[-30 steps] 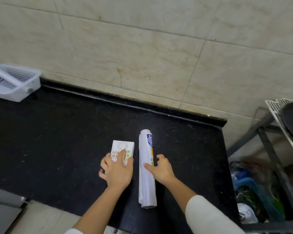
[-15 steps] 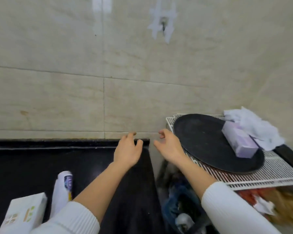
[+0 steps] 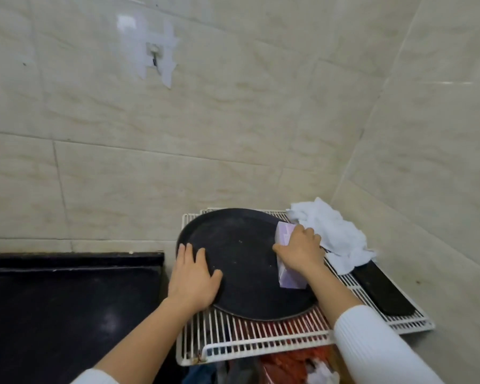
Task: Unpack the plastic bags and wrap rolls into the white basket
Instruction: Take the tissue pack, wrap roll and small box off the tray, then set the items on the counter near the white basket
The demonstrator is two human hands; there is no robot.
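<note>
A pale purple box (image 3: 288, 278) lies on the right part of a round black tray (image 3: 244, 261). My right hand (image 3: 299, 252) is closed around the box's middle, thumb on its left side. My left hand (image 3: 191, 278) lies flat, fingers spread, on the tray's left rim and holds nothing. The white basket, the wrap roll and the white box are out of view.
The tray rests on a white wire rack (image 3: 261, 339) to the right of the black counter (image 3: 67, 306). A crumpled white cloth (image 3: 333, 236) and a flat black object (image 3: 383, 292) lie on the rack's right side. Bags and clutter sit under the rack. Tiled walls close in behind and to the right.
The view swung right from the counter to the rack. Both hands left the white box and wrap roll; my right hand took hold of the purple box and my left landed on the tray.
</note>
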